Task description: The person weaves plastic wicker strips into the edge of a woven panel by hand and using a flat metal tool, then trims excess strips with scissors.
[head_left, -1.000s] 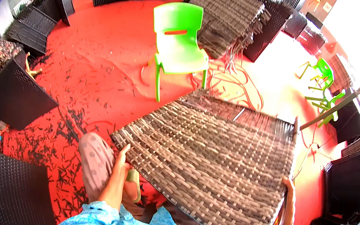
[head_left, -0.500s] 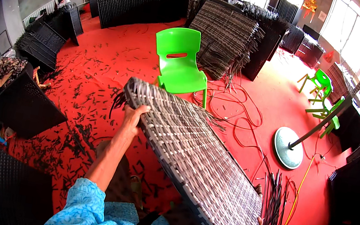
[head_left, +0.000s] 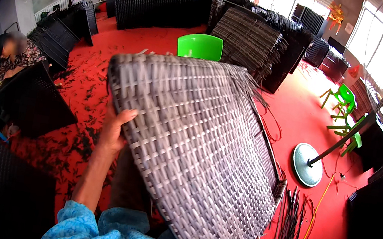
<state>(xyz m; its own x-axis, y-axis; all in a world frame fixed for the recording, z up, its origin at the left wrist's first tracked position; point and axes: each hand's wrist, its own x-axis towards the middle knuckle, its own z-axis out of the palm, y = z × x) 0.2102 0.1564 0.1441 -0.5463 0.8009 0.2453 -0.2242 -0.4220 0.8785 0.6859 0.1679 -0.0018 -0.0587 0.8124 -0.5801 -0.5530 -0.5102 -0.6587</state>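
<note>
Woven rattan panel [head_left: 191,154] held tilted above red floor [head_left: 301,111]; left hand [head_left: 113,130] fingers closed on its left edge. Right hand hidden behind panel, grip state not discernible. Risk: panel slipping w/ one-sided hold, snagging loose strands [head_left: 292,223].

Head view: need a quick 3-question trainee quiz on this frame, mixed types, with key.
1. True or false: the left hand grips the left edge of the woven panel.
2. What stands just behind the panel's top edge?
A. a green chair
B. a blue bucket
C. a ladder
3. Fill in: the round fan base stands on the ____ floor, right of the panel.

Key: 1 true; 2 A; 3 red. The right hand is barely visible at the panel's lower edge, so its grip cannot be judged.
</note>
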